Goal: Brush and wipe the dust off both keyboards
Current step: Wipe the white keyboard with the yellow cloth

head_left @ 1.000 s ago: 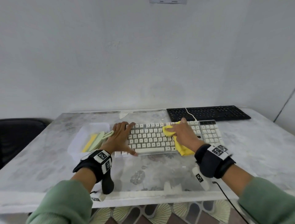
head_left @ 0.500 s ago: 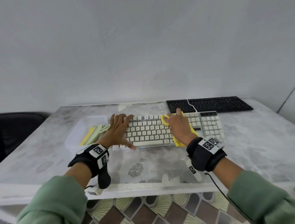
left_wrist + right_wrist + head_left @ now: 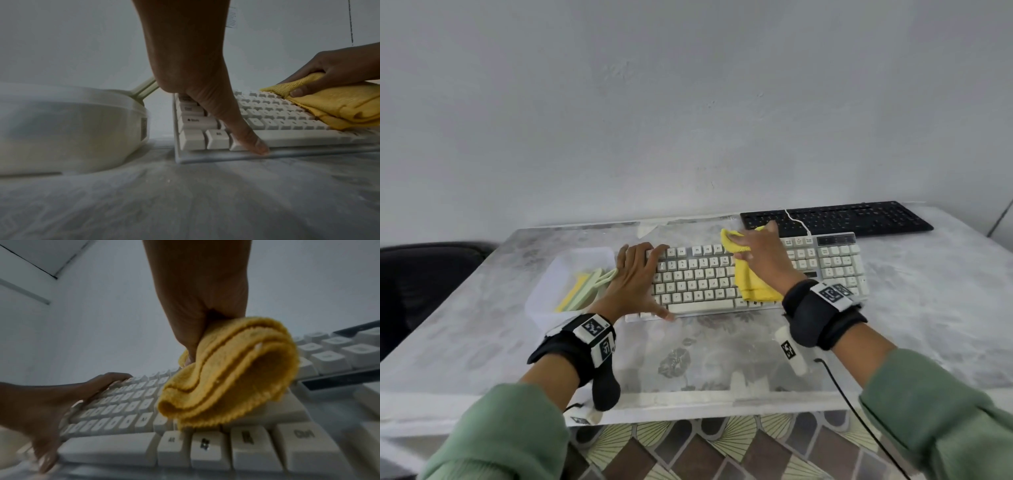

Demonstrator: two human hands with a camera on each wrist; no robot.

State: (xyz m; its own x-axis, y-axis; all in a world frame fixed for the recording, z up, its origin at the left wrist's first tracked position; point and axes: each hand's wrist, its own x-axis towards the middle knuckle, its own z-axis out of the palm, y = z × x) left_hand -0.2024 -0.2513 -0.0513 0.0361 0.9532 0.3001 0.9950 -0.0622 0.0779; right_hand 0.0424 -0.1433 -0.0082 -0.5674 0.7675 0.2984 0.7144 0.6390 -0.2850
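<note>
So the white keyboard (image 3: 756, 274) sits mid-table and it's getting the cloth treatment. The right hand (image 3: 760, 260) has a folded yellow cloth (image 3: 751, 284) bunched between thumb and fingers, pressing it onto the keys a bit right of the keyboard's middle, up by the top rows. The left hand (image 3: 635, 281) isn't grabbing anything, it's just spread flat over the keyboard's left end with the thumb down on the front edge, pinning it in place.

Just left of the keyboard there's a clear plastic tub (image 3: 551, 291) with a pale green brush (image 3: 590, 286) lying in it, nobody touching it. My guess is the brushing on this board is already done, since the brush is parked and the cloth is out, but I can't prove that.

The black keyboard (image 3: 839, 219) lies right behind the white one, toward the wall, with the white cable (image 3: 796, 221) draped over it. Nothing is near it, so that one looks like it's still to do. Roughly halfway at best, I'd say.
</note>
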